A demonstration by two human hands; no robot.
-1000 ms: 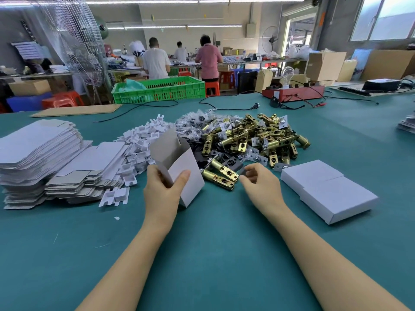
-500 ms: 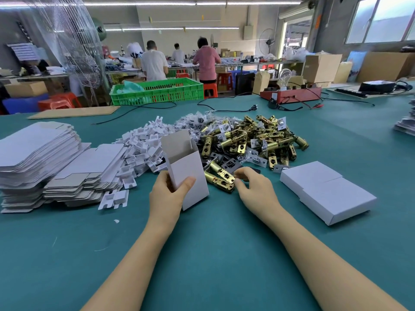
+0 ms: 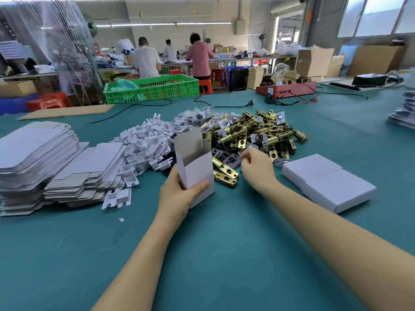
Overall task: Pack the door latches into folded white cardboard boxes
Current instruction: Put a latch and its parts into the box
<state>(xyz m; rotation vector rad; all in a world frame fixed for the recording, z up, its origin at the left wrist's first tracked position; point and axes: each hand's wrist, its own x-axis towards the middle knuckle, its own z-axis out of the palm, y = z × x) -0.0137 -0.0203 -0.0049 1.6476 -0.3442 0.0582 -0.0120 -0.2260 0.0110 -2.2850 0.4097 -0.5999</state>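
Note:
My left hand (image 3: 177, 198) grips an open white cardboard box (image 3: 197, 173) upright, its top flap raised, thumb on the front panel. Right of it a heap of brass door latches (image 3: 251, 133) lies on the green table, and two latches (image 3: 224, 173) lie beside the box. My right hand (image 3: 258, 171) hovers over dark flat plates (image 3: 229, 157) at the heap's near edge. Its fingers are curled with thumb and forefinger close together; what they pinch, if anything, is hidden.
Flat unfolded box blanks (image 3: 33, 153) are stacked at the left, with a pile of white card inserts (image 3: 146, 140) beside them. Two closed white boxes (image 3: 325, 180) lie at the right. A green crate (image 3: 152, 88), cables and a red box (image 3: 287, 89) stand farther back.
My left hand has stood the box more upright and moved it right, toward the latches. My right hand has lifted from the table and curled its fingers.

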